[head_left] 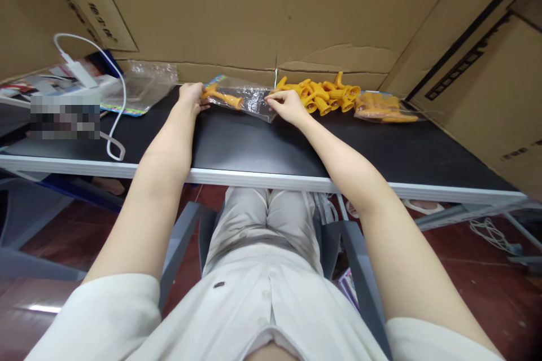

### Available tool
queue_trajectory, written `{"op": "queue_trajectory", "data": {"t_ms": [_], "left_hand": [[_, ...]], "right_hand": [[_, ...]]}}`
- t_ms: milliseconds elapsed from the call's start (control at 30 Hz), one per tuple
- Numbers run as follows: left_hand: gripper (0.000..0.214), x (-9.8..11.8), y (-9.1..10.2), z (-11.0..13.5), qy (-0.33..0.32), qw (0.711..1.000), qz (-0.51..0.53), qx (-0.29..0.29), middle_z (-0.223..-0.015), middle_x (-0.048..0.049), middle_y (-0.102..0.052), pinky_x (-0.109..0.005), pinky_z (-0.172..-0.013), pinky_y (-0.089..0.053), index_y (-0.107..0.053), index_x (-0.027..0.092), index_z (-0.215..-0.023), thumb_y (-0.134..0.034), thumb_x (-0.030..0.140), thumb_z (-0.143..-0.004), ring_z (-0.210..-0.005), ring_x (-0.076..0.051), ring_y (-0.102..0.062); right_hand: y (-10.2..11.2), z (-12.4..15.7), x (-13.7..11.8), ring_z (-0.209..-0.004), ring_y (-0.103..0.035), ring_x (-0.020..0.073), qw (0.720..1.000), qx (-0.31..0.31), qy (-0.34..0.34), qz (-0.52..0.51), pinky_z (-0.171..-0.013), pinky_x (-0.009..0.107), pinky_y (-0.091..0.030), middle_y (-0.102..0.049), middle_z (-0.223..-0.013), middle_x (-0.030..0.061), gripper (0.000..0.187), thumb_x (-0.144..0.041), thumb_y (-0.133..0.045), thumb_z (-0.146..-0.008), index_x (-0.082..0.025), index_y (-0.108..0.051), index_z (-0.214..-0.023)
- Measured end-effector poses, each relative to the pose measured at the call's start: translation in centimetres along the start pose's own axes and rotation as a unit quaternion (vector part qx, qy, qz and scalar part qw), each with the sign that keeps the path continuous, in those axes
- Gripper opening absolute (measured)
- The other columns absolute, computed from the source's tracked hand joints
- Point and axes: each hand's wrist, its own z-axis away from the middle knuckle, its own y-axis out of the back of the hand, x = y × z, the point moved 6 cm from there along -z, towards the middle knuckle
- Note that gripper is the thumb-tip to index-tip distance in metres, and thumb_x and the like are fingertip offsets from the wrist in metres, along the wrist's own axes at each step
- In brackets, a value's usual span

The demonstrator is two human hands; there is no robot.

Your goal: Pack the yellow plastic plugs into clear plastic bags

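A clear plastic bag (248, 100) with a colourful header lies on the black table (254, 146) and holds an orange plastic toy (224, 98). My left hand (190, 94) grips the bag's header end with its fingers closed. My right hand (285, 104) pinches the bag's open end on the right. Just beyond my right hand lies a heap of several loose orange toys (326, 96).
Filled bags of orange toys (385, 108) lie at the right. A stack of empty clear bags (139, 87) sits at the left, beside a white charger with its cable (114, 124). Cardboard walls (271, 11) close off the back and right. My lap is below the table edge.
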Motion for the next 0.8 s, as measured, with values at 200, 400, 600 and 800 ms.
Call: {"op": "queue_trajectory", "data": {"t_ms": [200, 400, 600, 800], "left_hand": [[0.05, 1.3, 1.6, 1.3, -0.117, 0.967, -0.209, 0.088, -0.157, -0.0151, -0.063, -0.049, -0.126, -0.043, -0.054, 0.01, -0.149, -0.063, 0.013, -0.1, -0.145, -0.032, -0.061], [0.071, 1.6, 1.8, 3.7, -0.107, 0.919, -0.367, 0.097, -0.164, -0.0244, -0.058, -0.072, -0.131, -0.022, -0.048, 0.011, -0.16, -0.074, 0.025, -0.096, -0.16, -0.043, -0.045], [0.063, 2.0, -0.4, 3.0, -0.237, 0.872, -0.426, 0.05, -0.169, -0.0221, -0.052, -0.046, -0.135, -0.035, -0.06, 0.009, -0.155, -0.065, 0.018, -0.092, -0.161, -0.035, -0.045], [0.049, 1.2, -3.2, 3.4, -0.228, 0.827, -0.507, -0.088, -0.147, -0.021, -0.072, -0.042, -0.125, -0.047, -0.078, 0.007, -0.134, -0.048, 0.018, -0.097, -0.146, -0.039, -0.062]], "right_hand": [[2.8, -0.7, 1.6, -0.115, -0.078, 0.0295, 0.993, 0.092, -0.034, 0.062, -0.114, 0.05, -0.058, -0.082, -0.118, 0.0153, 0.026, -0.026, -0.062, -0.101, -0.015, -0.082, -0.113], [4.6, -1.1, 3.7, -0.128, -0.073, 0.032, 0.982, 0.098, -0.055, 0.149, -0.125, 0.056, -0.049, -0.079, -0.132, 0.0154, 0.034, -0.017, -0.056, -0.1, -0.016, -0.078, -0.125], [2.6, -0.5, 2.8, -0.137, -0.065, 0.0396, 0.96, 0.005, -0.006, 0.281, -0.122, 0.058, -0.05, -0.07, -0.145, 0.0215, 0.041, -0.017, -0.059, -0.097, -0.009, -0.077, -0.132], [1.7, 0.1, 1.6, -0.134, -0.064, 0.0391, 0.929, -0.044, 0.002, 0.369, -0.115, 0.057, -0.05, -0.07, -0.145, 0.0214, 0.049, -0.004, -0.048, -0.094, -0.009, -0.074, -0.135]]}}
